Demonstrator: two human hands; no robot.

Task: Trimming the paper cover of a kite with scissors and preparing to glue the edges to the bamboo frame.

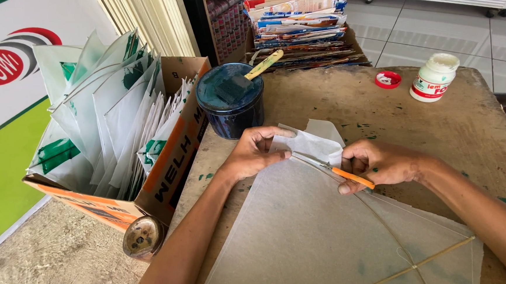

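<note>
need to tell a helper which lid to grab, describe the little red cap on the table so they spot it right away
Start at the worn wooden table and look to its far right part, where a small white glue jar stands open. The red cap lies flat on the tabletop just left of that jar, apart from it. It is the only small round red thing on the table, much smaller than the dark blue tin farther left.

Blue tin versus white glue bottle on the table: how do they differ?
The blue tin is dark, wide and squat; the white glue bottle is pale, narrower and smaller. The tin has a stick resting across its top; the bottle stands uncapped, its red cap lying beside it. Both stand upright on the table.
</note>
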